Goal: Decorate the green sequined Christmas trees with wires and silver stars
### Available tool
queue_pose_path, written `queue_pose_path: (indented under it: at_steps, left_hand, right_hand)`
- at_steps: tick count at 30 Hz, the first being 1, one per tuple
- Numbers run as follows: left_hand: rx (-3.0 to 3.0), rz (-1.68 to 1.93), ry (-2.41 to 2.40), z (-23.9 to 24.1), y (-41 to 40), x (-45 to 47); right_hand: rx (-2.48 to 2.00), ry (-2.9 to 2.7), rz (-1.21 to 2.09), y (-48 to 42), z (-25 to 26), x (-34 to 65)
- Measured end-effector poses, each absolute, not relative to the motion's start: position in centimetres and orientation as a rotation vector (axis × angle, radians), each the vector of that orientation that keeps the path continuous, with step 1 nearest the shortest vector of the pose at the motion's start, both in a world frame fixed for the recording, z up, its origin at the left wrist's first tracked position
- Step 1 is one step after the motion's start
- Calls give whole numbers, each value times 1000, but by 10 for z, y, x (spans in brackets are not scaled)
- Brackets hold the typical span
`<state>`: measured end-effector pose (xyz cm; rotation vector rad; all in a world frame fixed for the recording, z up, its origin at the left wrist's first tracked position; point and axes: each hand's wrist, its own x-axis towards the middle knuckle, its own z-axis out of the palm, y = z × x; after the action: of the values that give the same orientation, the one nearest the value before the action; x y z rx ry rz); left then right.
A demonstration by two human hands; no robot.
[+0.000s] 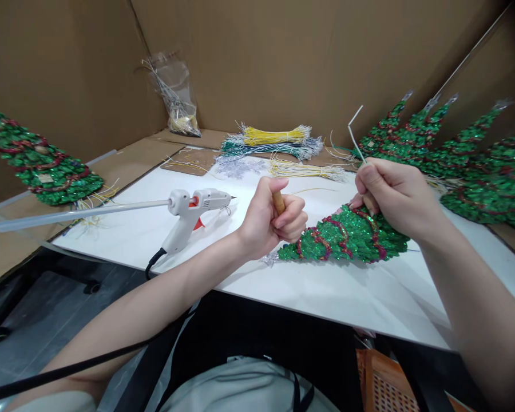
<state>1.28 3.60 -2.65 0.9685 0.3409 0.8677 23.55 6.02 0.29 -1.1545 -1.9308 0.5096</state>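
Observation:
My left hand [278, 220] is closed around a short brown stick [278, 202] that looks like wood, above the white table. My right hand [390, 191] pinches a thin white wire [356, 137], which rises from the fingertips and bends near its top. A small brown piece [371, 203] also shows under the right fingers; its full shape is hidden. Below both hands a green glittery Christmas tree [347, 233] with red garlands lies on its side. Its silvery tip points left, under my left hand.
Left of my hands, a white glue gun [184, 217] with a long glue stick [86, 214] rests on the table. Behind are wire bundles [277, 136] and a plastic bag [175, 94]. More trees stand at right [429, 137] and a single tree [43, 160] at left.

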Motion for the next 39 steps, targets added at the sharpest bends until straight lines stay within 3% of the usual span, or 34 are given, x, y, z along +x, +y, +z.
queue_pose_path:
  at_steps: [39]
  left_hand:
    - [1088, 865, 314, -27, 35, 15]
  right_hand:
    - [-1188, -2055, 362, 58, 5, 236]
